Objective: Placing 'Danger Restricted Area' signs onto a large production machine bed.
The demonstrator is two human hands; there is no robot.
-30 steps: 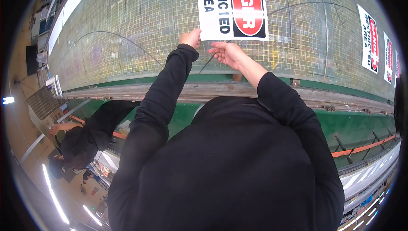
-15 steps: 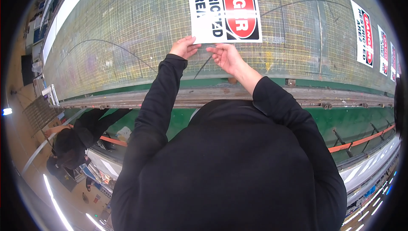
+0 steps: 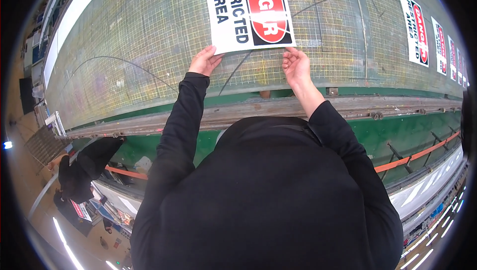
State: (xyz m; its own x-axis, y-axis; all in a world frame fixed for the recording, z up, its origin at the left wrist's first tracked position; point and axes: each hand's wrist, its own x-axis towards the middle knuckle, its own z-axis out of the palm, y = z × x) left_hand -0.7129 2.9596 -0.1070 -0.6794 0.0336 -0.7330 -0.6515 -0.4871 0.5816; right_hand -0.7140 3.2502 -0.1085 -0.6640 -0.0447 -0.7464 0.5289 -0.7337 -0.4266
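Note:
A white warning sign (image 3: 231,19) with black lettering and a red oval on black is at the top middle, over the green worktable (image 3: 149,61) with its yellow grid. My left hand (image 3: 204,61) pinches the sign's near left corner, thumb on top and fingers beneath. At the near right corner is my right hand (image 3: 296,67), its fingers curled and their tips at the edge; the grip looks like a pinch. The sign's far end is cut off by the picture's upper rim.
More signs of the same kind (image 3: 415,29) lie in a row along the table to the right. Thin dark curved lines cross the tabletop. A metal rail (image 3: 278,108) runs along the near edge. Behind at lower left, a person in black (image 3: 92,165) bends over.
My right hand has moved right along the near edge, from its middle to the right corner. The sign appears slightly farther left and tilted. My left hand keeps its corner.

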